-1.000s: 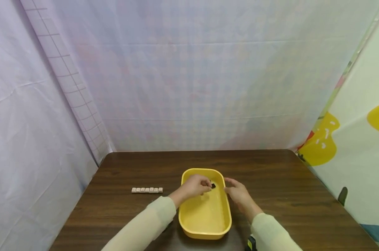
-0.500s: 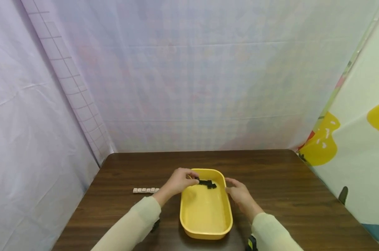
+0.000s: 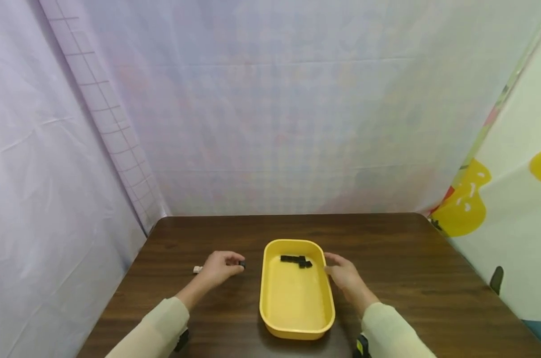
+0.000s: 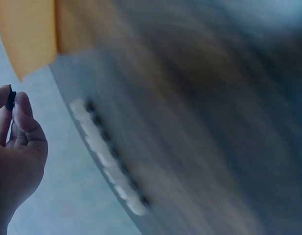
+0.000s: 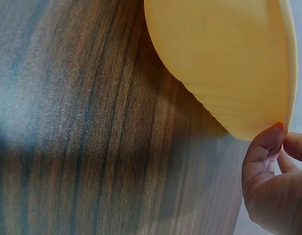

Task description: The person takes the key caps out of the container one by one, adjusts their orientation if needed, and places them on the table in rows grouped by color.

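My left hand (image 3: 219, 268) is left of the yellow tray, above the table, pinching a small black keycap (image 3: 241, 263) between thumb and fingertips. That black keycap (image 4: 11, 99) also shows in the left wrist view. Below the hand lies a row of white keycaps (image 4: 104, 154); from the head only one end of the white row (image 3: 197, 269) shows, the hand hiding the others. At the tray's right side, my right hand (image 3: 348, 281) grips the rim of the yellow tray (image 5: 224, 63) with thumb and fingers. Several black keycaps (image 3: 293, 259) lie inside the tray, toward its far end.
The dark wood-grain table (image 3: 409, 268) extends around the tray on all sides. Pale curtains (image 3: 270, 124) hang behind its far edge and at the left. A printed cloth with yellow shapes (image 3: 460, 209) hangs along the right side.
My left hand has moved left out of the tray with a black keycap, now over the table and in front of the white row. The black keycaps in the tray are uncovered. My right hand stays at the rim.
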`<state>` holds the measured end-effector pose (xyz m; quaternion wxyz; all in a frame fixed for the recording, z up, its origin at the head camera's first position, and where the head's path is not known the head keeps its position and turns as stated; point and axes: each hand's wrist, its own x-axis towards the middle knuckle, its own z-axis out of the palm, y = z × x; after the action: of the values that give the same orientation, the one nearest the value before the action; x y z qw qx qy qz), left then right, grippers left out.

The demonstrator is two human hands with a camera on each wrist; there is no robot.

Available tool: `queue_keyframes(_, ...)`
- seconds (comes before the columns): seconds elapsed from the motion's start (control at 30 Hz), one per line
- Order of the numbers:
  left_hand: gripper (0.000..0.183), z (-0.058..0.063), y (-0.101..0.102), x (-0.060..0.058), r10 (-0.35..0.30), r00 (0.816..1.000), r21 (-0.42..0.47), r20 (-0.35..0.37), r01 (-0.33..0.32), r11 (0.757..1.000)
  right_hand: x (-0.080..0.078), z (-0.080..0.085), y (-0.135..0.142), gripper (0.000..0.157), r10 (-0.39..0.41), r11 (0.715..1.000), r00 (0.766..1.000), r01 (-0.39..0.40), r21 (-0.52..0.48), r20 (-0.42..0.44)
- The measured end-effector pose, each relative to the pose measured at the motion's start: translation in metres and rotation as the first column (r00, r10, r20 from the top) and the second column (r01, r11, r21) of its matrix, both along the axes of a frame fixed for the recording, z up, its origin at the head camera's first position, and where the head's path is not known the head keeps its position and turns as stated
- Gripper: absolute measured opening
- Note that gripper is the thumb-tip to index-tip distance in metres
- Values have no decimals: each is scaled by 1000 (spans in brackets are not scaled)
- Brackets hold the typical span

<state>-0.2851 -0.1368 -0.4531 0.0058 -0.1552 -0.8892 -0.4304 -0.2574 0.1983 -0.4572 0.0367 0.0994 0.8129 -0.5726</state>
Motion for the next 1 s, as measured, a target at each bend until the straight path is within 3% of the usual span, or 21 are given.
queue_keyframes(0.2,18,-10,-22,7,7,1000,-27,2,-7,1000,-4,2,0,48,4,1000,1000,-4,15,15)
queue_keyframes(0.37,18,-20,-31,8,-66,998,-29,-16,65,997,-6,4,-1,48,13,1000,1000,-13,6,3)
queue_keyframes(0.53,14,-31,-30,8,-136,990,-21,-27,135,991,-5,4,1,48,14,1000,1000,-14,0,-18)
queue_keyframes(1.0,15,-43,-29,17,-184,983,-44,-9,183,982,-2,-4,2,46,0,1000,999,-1,-11,-32)
